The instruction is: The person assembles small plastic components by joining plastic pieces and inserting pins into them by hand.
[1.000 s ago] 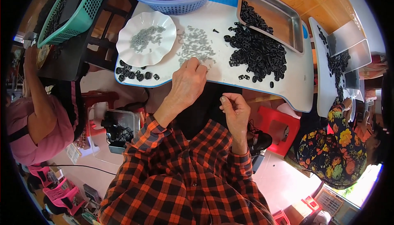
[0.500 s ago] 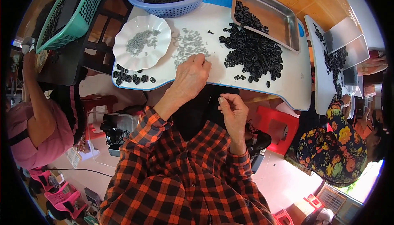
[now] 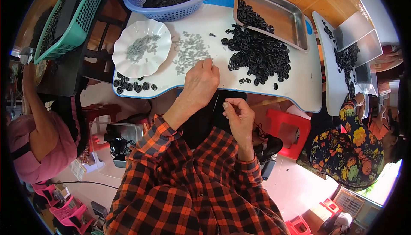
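Observation:
My left hand (image 3: pixel 200 85) is over the table's near edge, fingers bunched downward at the edge of a scatter of tiny grey, spring-like pieces (image 3: pixel 191 48); whatever its fingertips hold is hidden. Lower and to the right, my right hand (image 3: pixel 241 121) is off the table, thumb pressed to the curled forefinger; anything between them is too small to make out. A white scalloped plate (image 3: pixel 160 59) holds more grey pieces. On the right lies a heap of small black plastic parts with holes (image 3: pixel 261 55). Several black parts (image 3: pixel 128 86) lie near the plate.
A blue-purple basket (image 3: pixel 169 13) with black parts stands at the back. A steel tray (image 3: pixel 284 18) rests partly on the heap. One small dark piece (image 3: pixel 212 34) lies alone. Red stools (image 3: pixel 289 125) stand below. People sit at both sides, one in a flowered top (image 3: pixel 351 149).
The view has shifted slightly, so the table sits a little further left. My left hand stays at the near edge of the grey pieces; my right hand keeps its pinched pose.

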Demonstrator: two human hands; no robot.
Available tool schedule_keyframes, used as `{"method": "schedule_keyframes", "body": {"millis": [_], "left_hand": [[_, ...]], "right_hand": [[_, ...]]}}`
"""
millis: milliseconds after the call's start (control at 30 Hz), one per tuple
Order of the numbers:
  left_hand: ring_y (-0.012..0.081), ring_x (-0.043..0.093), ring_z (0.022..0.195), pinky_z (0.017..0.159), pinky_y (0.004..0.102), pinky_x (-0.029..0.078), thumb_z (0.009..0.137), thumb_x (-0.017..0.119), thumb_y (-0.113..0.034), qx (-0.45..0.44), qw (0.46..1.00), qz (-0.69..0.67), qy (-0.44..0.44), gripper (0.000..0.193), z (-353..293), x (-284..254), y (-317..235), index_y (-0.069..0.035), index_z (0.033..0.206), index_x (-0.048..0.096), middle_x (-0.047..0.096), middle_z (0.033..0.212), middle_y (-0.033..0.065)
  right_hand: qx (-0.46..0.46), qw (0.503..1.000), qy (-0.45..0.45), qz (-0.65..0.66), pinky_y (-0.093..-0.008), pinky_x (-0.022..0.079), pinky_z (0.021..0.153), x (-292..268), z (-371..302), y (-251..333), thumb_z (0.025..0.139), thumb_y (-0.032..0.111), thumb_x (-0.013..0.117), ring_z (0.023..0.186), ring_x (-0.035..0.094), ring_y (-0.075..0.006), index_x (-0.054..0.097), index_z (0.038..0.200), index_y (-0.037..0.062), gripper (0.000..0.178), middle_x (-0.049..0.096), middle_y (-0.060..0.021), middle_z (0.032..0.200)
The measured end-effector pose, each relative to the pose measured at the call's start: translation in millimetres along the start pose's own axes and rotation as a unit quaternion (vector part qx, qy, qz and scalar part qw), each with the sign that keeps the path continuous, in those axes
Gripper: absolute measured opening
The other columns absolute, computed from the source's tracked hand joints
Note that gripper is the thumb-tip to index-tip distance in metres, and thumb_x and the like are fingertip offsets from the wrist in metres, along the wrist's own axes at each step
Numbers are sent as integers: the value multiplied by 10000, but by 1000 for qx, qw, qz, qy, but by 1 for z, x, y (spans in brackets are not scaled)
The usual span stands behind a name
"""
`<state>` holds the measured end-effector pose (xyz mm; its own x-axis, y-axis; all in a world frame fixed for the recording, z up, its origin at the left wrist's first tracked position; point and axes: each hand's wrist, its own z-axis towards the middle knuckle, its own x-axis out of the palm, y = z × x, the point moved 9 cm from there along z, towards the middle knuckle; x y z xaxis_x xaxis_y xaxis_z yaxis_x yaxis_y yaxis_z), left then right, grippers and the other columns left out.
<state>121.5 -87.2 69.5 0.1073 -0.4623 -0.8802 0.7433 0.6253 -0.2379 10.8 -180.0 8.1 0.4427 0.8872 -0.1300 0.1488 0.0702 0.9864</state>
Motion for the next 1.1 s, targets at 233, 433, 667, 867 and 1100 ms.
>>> {"method": "schedule_keyframes", "body": {"millis": [233, 433, 667, 867, 1100], "left_hand": [[250, 556, 751, 552, 301, 501, 628, 608, -30, 24, 998, 61, -2, 151, -1, 2, -6, 37, 752, 555, 491, 788, 120], [268, 552, 719, 554, 333, 494, 640, 615, -21, 21, 999, 35, -9, 174, -1, -3, -5, 29, 792, 548, 479, 785, 125], [286, 573, 650, 568, 358, 447, 865, 559, -76, -98, 901, -423, -8, 94, -22, -4, -5, 15, 881, 574, 550, 792, 148], [237, 571, 632, 567, 329, 435, 878, 565, -101, -176, 842, -506, 69, 139, -36, 16, -11, 36, 889, 585, 592, 748, 151], [42, 535, 604, 517, 195, 462, 942, 519, -139, -245, 735, -617, 139, 184, -48, 33, -22, 21, 983, 600, 583, 729, 12]], "right_hand": [[0, 1000, -2, 4, -192, 454, 576, -2, -1, 1, 873, 106, 633, 646, 565, -62, 629, 963, 8, 133, 638, -18, 804], [-6, 1000, -19, 12, -192, 458, 577, -7, -2, 2, 876, 96, 627, 645, 568, -64, 626, 962, 5, 125, 645, -25, 819], [-45, 992, -92, 73, -181, 460, 577, -19, -2, 20, 878, 83, 626, 657, 574, -65, 633, 949, 21, 95, 643, -30, 841], [-78, 988, -103, 85, -182, 460, 613, -21, -2, 28, 858, 34, 637, 700, 556, -58, 621, 934, 14, 80, 601, -12, 863], [-93, 989, -105, 54, -188, 450, 648, -22, -4, 24, 852, 7, 634, 717, 556, -66, 614, 928, 2, 79, 595, -18, 887]]}}
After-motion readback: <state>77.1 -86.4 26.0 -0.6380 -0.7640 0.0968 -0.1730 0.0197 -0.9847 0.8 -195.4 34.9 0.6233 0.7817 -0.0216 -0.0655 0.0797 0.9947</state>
